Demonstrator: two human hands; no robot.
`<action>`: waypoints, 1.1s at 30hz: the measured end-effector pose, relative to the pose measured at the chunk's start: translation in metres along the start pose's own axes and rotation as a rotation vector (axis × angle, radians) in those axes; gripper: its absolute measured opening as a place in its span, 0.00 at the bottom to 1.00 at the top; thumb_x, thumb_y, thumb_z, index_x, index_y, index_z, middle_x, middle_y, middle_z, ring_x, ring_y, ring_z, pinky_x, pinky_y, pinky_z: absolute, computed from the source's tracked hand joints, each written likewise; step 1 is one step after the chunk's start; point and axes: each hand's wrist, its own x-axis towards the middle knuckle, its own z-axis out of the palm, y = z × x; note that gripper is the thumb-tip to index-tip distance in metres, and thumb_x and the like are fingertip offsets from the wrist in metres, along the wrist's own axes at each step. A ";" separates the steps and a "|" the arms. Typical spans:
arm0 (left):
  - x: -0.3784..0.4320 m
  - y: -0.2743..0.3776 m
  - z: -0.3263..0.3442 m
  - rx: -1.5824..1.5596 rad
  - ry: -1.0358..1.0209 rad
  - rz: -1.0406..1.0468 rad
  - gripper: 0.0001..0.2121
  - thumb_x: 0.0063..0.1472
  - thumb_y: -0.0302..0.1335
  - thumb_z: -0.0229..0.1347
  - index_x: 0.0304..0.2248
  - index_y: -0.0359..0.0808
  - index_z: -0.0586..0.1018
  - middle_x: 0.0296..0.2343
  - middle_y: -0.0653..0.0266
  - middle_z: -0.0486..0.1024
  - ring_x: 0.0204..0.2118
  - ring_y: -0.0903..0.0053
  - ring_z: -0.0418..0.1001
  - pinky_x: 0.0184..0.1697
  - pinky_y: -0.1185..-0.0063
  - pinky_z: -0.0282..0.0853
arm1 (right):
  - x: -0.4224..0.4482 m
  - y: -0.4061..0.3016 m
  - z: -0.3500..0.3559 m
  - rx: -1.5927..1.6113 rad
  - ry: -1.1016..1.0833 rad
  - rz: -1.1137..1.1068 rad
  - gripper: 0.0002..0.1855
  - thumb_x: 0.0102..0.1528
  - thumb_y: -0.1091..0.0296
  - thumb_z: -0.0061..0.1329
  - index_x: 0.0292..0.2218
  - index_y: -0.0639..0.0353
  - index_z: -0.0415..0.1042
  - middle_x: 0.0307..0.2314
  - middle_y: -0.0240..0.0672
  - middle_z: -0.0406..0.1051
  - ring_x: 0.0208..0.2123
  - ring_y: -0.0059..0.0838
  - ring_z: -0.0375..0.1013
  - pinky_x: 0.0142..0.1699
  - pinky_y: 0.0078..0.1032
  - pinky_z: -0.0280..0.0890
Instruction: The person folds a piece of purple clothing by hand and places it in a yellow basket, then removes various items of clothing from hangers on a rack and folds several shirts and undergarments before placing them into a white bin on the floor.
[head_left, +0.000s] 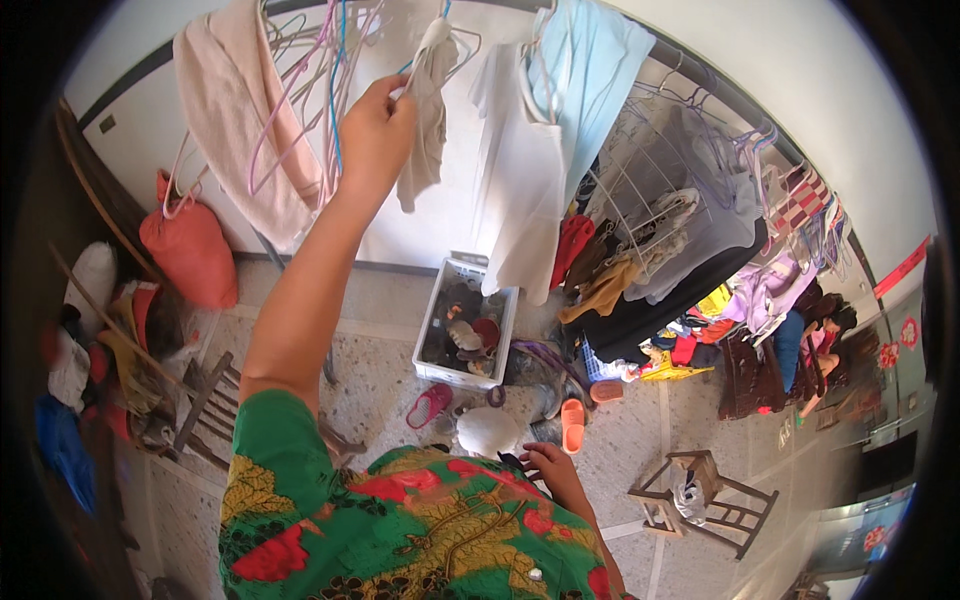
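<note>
My left hand (381, 127) is raised to the hanging rail, its fingers closed at the edge of a beige cloth (429, 112) that hangs from a hanger; whether they grip the cloth or the hanger's wire cannot be told. Left of this hand hang several empty hangers (335, 90) and a pale pink towel (240, 112). To its right are a white sleeveless top (525, 165) and a light blue garment (592, 67). Low by my waist, my right hand (551, 469) has bent fingers near a small dark object (512, 460); its hold on that is unclear.
A grey plastic crate (465, 377) of shoes stands on the floor below the rail, with loose clogs (573, 426) nearby. Wooden chairs (705, 499) stand at both sides. A red sack (191, 247) leans by the wall. More clothes hang at right; a person (817, 341) sits beyond.
</note>
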 end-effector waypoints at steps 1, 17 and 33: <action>0.004 -0.003 0.003 0.103 0.017 0.050 0.13 0.52 0.28 0.46 0.36 0.35 0.74 0.17 0.58 0.72 0.20 0.72 0.71 0.25 0.77 0.65 | 0.001 0.001 0.001 0.011 -0.009 -0.016 0.16 0.53 0.68 0.41 0.42 0.66 0.64 0.31 0.36 0.69 0.31 0.23 0.68 0.33 0.20 0.64; 0.017 0.013 0.080 -0.458 0.044 -0.068 0.16 0.54 0.25 0.45 0.43 0.28 0.69 0.24 0.66 0.71 0.22 0.84 0.64 0.26 0.86 0.60 | -0.003 0.008 0.004 0.033 0.036 -0.003 0.17 0.53 0.67 0.41 0.42 0.67 0.65 0.32 0.38 0.70 0.31 0.24 0.70 0.33 0.20 0.65; 0.027 0.041 0.102 -0.749 -0.159 -0.358 0.18 0.51 0.23 0.45 0.43 0.29 0.69 0.28 0.62 0.71 0.20 0.83 0.67 0.23 0.86 0.57 | -0.013 0.020 -0.012 0.052 0.061 0.011 0.17 0.53 0.66 0.41 0.42 0.65 0.65 0.33 0.37 0.70 0.32 0.25 0.70 0.35 0.20 0.64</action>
